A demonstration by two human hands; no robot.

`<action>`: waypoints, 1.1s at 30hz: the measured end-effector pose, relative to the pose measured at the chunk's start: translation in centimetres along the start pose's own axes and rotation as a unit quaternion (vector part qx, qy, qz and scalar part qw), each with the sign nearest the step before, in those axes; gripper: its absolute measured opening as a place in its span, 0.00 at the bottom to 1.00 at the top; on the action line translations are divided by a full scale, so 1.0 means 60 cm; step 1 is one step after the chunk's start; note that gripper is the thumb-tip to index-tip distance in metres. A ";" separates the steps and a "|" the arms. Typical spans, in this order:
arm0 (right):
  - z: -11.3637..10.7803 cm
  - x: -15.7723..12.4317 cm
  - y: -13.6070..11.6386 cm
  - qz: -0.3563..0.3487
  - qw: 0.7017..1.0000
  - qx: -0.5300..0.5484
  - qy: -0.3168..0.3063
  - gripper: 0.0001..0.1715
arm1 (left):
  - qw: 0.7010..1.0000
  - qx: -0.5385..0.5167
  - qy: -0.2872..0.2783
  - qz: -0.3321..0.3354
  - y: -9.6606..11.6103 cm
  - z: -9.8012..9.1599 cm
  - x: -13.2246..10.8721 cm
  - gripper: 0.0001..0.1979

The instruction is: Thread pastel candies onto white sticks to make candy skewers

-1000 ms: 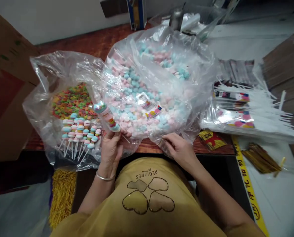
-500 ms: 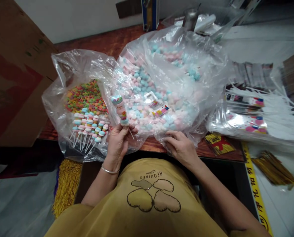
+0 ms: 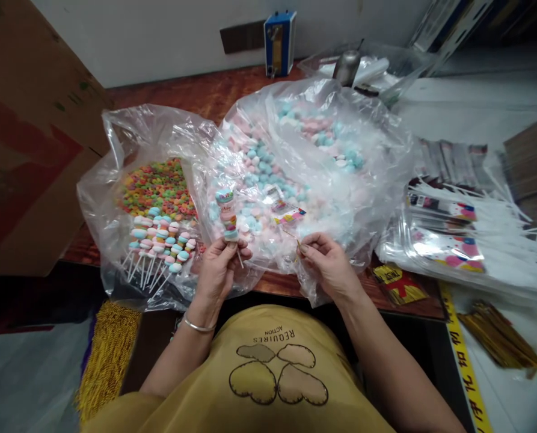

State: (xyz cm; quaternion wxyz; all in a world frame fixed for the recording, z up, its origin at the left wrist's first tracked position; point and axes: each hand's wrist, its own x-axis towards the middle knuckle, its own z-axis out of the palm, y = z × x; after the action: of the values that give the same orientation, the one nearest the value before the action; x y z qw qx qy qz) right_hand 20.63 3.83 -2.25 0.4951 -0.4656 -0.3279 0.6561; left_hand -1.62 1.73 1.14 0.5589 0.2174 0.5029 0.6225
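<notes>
My left hand (image 3: 218, 270) is closed around the stick of a wrapped candy skewer (image 3: 227, 215), held upright at the table's near edge. My right hand (image 3: 325, 261) pinches a thin gold twist tie (image 3: 290, 236) just to the right of it. Behind both hands lies a large clear bag of pink and blue marshmallow candies (image 3: 313, 150). To the left, a second clear bag (image 3: 115, 180) holds coloured ring candies (image 3: 157, 189) and several finished skewers (image 3: 160, 240) on white sticks.
A brown wooden table (image 3: 196, 90) carries the bags. Printed clear sleeves (image 3: 444, 240) and white sticks (image 3: 498, 222) lie at right, a pack of gold ties (image 3: 397, 282) near them. A cardboard box (image 3: 29, 138) stands left, a blue device (image 3: 278, 42) at the back.
My left hand has turned the skewer from leaning left to upright. My right hand has lifted off the bag's edge and now pinches a gold tie close to the skewer.
</notes>
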 end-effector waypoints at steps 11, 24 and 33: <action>0.008 -0.017 -0.009 -0.096 0.991 -0.091 0.032 0.13 | 0.983 0.179 -0.020 0.045 -0.008 -0.001 0.019 0.13; 0.122 -0.022 0.018 -0.150 0.979 -0.138 -0.014 0.10 | 0.714 0.564 -0.051 0.411 -0.026 0.031 0.006 0.11; 0.127 -0.016 0.026 -0.127 0.984 -0.124 -0.011 0.13 | 0.742 0.514 -0.042 0.429 -0.026 0.020 -0.001 0.10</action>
State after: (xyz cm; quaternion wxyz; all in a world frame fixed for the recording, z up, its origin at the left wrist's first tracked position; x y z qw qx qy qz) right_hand 13.02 2.70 -0.66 0.5089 -0.4714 -0.4684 0.5472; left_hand 0.11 1.95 0.29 0.0568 0.6905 0.5757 0.4341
